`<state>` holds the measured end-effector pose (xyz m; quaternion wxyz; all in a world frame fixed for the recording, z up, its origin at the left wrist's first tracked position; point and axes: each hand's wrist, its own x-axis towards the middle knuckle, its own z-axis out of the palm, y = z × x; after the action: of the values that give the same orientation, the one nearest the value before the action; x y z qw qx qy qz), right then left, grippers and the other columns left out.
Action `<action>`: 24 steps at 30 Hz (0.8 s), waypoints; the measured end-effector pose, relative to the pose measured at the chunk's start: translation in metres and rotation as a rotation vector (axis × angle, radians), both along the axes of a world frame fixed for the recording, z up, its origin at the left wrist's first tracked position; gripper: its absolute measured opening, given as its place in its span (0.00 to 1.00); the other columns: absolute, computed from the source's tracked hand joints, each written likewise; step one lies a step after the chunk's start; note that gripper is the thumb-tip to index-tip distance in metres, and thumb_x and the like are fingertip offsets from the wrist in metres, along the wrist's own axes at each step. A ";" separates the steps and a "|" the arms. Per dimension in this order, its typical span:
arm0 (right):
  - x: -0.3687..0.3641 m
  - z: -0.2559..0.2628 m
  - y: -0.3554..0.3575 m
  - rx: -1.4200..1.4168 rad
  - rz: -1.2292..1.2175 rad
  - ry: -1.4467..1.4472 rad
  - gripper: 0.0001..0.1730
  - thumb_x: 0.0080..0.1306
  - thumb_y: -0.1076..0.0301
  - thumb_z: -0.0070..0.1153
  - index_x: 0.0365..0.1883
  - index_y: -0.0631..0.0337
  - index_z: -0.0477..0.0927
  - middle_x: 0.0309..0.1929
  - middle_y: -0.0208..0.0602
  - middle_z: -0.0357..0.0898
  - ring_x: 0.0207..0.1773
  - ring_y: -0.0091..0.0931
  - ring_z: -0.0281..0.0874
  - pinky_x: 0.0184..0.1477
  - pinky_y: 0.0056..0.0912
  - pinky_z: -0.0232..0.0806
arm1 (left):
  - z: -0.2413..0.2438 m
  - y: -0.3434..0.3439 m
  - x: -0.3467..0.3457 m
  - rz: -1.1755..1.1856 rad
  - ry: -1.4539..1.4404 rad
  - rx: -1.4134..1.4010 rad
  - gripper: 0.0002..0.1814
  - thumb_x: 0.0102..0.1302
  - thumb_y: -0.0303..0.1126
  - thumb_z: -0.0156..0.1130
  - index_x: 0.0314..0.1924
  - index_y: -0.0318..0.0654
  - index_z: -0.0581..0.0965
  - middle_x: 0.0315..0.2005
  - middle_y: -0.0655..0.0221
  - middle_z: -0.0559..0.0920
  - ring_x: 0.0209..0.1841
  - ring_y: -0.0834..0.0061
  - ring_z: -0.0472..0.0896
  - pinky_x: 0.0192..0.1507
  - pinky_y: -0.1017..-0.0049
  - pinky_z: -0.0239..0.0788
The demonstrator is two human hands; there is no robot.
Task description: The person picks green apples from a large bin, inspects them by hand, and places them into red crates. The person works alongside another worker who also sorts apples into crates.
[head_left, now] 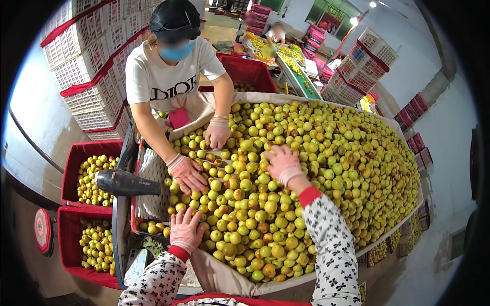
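A broad heap of yellow-green jujube-like fruit [268, 214], some with brown patches, fills a cloth-lined sorting table [226, 279]. Gloved in thin pink, my left hand [186, 229] rests with fingers spread at the heap's near left edge, touching fruit. My right hand [283, 163], gloved alike, lies on top of the heap near its middle, fingers spread and slightly bent over the fruit; whether it grips any is hidden. Close to my left hand, a co-worker's gloved hand [188, 174] lies flat on the fruit, and the co-worker's other hand [218, 134] reaches into it farther back.
A co-worker [180, 72] stands across the table. A black hair dryer [126, 183] points over the white foam netting [151, 187] at the left. Red-lined crates [71, 168] of fruit stand beyond the table's left end. Stacked white crates [88, 69] rise behind. A phone [136, 266] lies near my left sleeve.
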<state>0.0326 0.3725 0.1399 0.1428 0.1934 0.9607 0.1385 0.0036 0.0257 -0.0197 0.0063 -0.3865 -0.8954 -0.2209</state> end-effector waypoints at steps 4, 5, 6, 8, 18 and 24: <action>0.053 -0.011 -0.095 -0.190 0.136 0.046 0.30 0.71 0.48 0.48 0.69 0.43 0.65 0.71 0.37 0.63 0.72 0.35 0.60 0.72 0.48 0.55 | 0.017 0.000 0.001 -0.225 0.031 -0.066 0.27 0.66 0.53 0.57 0.65 0.59 0.73 0.66 0.67 0.70 0.72 0.52 0.60 0.71 0.38 0.43; 0.067 -0.023 -0.112 -0.224 0.167 0.112 0.31 0.68 0.46 0.52 0.67 0.45 0.68 0.68 0.36 0.66 0.71 0.35 0.61 0.71 0.48 0.55 | 0.020 -0.001 0.001 -0.305 0.032 -0.067 0.27 0.67 0.53 0.56 0.65 0.60 0.73 0.67 0.68 0.70 0.72 0.52 0.59 0.71 0.37 0.42; 0.079 -0.048 -0.127 -0.195 0.189 0.196 0.33 0.66 0.45 0.54 0.67 0.44 0.70 0.68 0.38 0.68 0.72 0.37 0.60 0.70 0.50 0.55 | 0.014 -0.004 -0.001 -0.370 0.051 -0.089 0.27 0.68 0.54 0.55 0.66 0.62 0.72 0.67 0.69 0.70 0.72 0.52 0.59 0.70 0.35 0.42; 0.094 -0.067 -0.156 -0.234 0.175 0.421 0.30 0.60 0.48 0.61 0.60 0.48 0.76 0.63 0.37 0.71 0.68 0.38 0.63 0.69 0.52 0.53 | 0.009 -0.004 -0.003 -0.418 0.000 -0.150 0.27 0.69 0.55 0.53 0.66 0.63 0.72 0.67 0.70 0.70 0.72 0.53 0.59 0.70 0.35 0.41; 0.151 -0.118 -0.256 -0.431 -0.093 0.672 0.25 0.67 0.46 0.54 0.59 0.45 0.79 0.68 0.39 0.68 0.72 0.41 0.61 0.69 0.53 0.55 | -0.004 0.006 -0.008 -0.100 -0.200 -0.221 0.36 0.63 0.50 0.60 0.69 0.51 0.65 0.72 0.65 0.62 0.75 0.51 0.53 0.72 0.36 0.33; 0.146 -0.125 -0.239 -0.601 -0.062 0.604 0.31 0.68 0.42 0.51 0.66 0.42 0.71 0.70 0.37 0.64 0.74 0.37 0.58 0.66 0.55 0.58 | -0.006 0.013 -0.005 -0.263 0.051 0.074 0.31 0.62 0.41 0.63 0.66 0.48 0.71 0.69 0.65 0.67 0.72 0.53 0.59 0.71 0.39 0.45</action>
<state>0.1783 0.1332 0.0149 -0.0906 0.2040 0.9508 -0.2149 -0.0012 0.0383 -0.0252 0.0146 -0.5054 -0.8278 -0.2429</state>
